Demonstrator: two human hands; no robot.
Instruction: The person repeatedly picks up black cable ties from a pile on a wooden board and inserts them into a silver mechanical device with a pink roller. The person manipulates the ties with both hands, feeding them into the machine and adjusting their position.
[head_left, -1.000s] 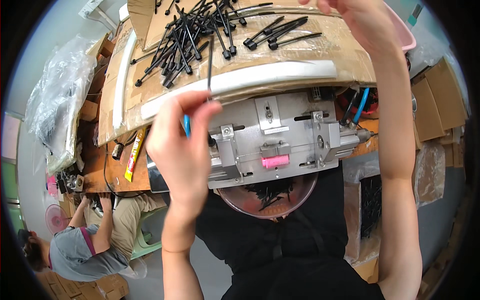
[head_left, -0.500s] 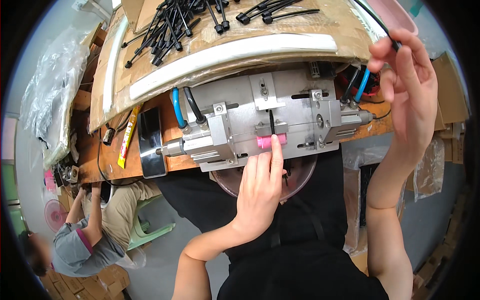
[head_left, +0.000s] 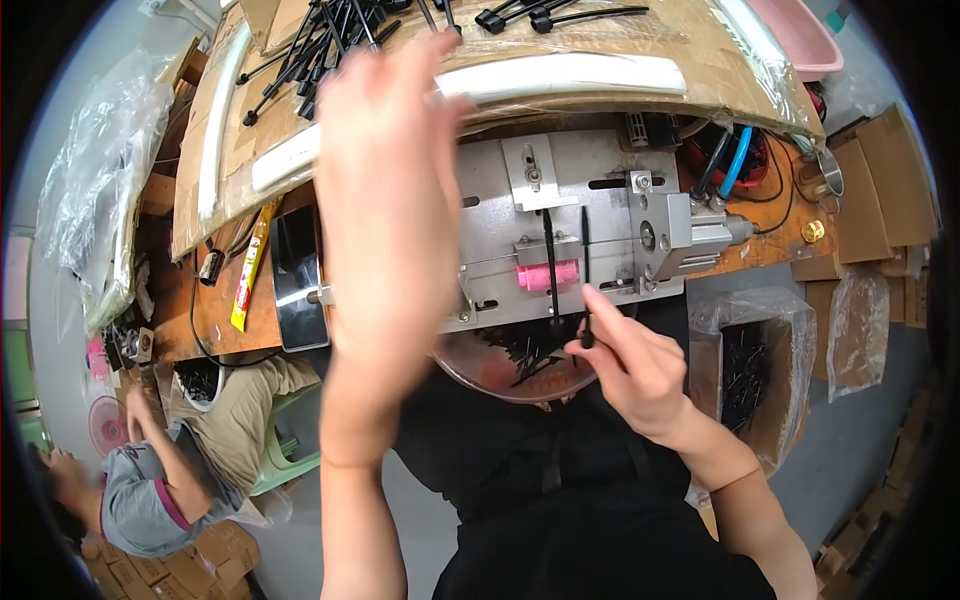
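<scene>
My right hand (head_left: 642, 368) pinches the thick end of a black cable tie (head_left: 586, 245) between thumb and forefinger. The tie's thin end points away over the metal fixture (head_left: 487, 185). A second black cable tie (head_left: 550, 238) lies lengthwise across the pink block (head_left: 566, 272) in the fixture's middle, its near end sticking out past the plate's edge. Smeared by motion, my left hand (head_left: 392, 200) is raised over the fixture's left side, its fingers near the pile of black cable ties (head_left: 345, 25) on the cardboard; whether it holds anything is hidden.
Below the fixture sits a bowl (head_left: 478, 378) with black pieces. A phone (head_left: 298, 270) and a yellow packet (head_left: 252, 270) lie at the left. Blue and black hoses (head_left: 738, 160) rise at the right. A plastic-lined box (head_left: 790, 330) stands beyond; another person (head_left: 150, 495) sits at lower left.
My left hand has left the pink block and risen toward the pile. The right hand has come down from the upper right to the fixture's near edge with a cable tie.
</scene>
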